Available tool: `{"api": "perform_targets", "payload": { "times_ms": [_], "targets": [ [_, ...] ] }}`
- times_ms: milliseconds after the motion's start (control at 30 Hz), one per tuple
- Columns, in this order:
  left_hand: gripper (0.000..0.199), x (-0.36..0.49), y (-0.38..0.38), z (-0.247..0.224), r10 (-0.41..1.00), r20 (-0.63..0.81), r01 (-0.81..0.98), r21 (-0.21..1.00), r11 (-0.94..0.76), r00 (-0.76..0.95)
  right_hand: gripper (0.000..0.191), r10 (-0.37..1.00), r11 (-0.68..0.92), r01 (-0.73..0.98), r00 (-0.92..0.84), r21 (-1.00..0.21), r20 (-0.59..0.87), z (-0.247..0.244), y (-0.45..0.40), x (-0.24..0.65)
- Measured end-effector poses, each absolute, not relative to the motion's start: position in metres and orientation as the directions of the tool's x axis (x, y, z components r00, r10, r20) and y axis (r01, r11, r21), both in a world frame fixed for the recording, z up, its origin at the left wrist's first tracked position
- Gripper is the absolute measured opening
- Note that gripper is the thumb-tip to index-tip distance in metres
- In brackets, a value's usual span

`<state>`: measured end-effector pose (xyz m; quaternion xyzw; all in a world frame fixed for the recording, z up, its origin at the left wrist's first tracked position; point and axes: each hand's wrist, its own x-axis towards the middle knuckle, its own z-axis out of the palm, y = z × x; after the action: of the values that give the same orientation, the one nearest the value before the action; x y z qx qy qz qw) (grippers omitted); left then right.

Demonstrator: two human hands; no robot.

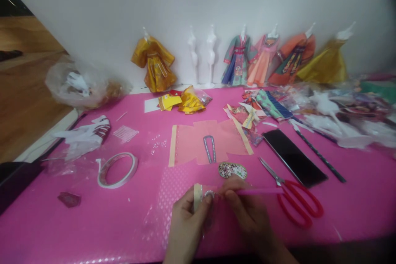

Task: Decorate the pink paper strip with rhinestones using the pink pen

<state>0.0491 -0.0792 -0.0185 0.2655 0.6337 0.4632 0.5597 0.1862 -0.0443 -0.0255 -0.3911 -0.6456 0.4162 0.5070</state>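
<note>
My left hand [187, 220] is closed on a small fabric piece [197, 196] with a beige edge strip, the thumb lying across its front. A short curve of white pearl beads [209, 193] shows on that piece beside the thumb. Between the fingers of my right hand [249, 212] is a thin pink stick [262, 191], its tip end close to the beads. Just beyond my right hand lies an oval dish of glittery beads [227, 170]. Farther up is a flat peach garment piece [187, 142] with beige strips at both ends and a beaded loop trim [209, 148].
Red-handled scissors [301, 202] and a black phone [293, 156] lie at right. A white tape roll [133, 169] is at left. Fabric scraps [247, 117] and plastic bags [337, 119] lie farther back. Doll forms, some dressed in robes [154, 64], lean along the wall.
</note>
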Motion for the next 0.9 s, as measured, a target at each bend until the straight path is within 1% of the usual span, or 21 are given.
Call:
{"api": "perform_targets", "payload": {
  "times_ms": [167,333,567,900],
  "targets": [
    [0.028,0.0482,-0.0803,-0.0176,0.858,-0.463,-0.164,0.885,0.435,-0.224,0.017,0.924,0.347,0.07,-0.195,-0.935,0.329,-0.0267,-0.0441,0.1859],
    [0.026,0.0481,-0.0798,-0.0199,0.868,-0.444,-0.182,0.894,0.41,-0.225,0.015,0.924,0.346,0.061,-0.193,-0.936,0.329,-0.0284,-0.0448,0.1865],
    [0.025,0.0481,-0.0793,-0.0182,0.856,-0.464,-0.172,0.885,0.433,-0.229,0.016,0.933,0.321,0.054,-0.192,-0.946,0.305,-0.0275,-0.0454,0.1858],
    [0.025,0.0474,-0.0811,-0.0186,0.854,-0.471,-0.181,0.88,0.438,-0.221,0.017,0.922,0.34,0.018,-0.202,-0.94,0.329,-0.0274,-0.0433,0.1851]
  ]
}}
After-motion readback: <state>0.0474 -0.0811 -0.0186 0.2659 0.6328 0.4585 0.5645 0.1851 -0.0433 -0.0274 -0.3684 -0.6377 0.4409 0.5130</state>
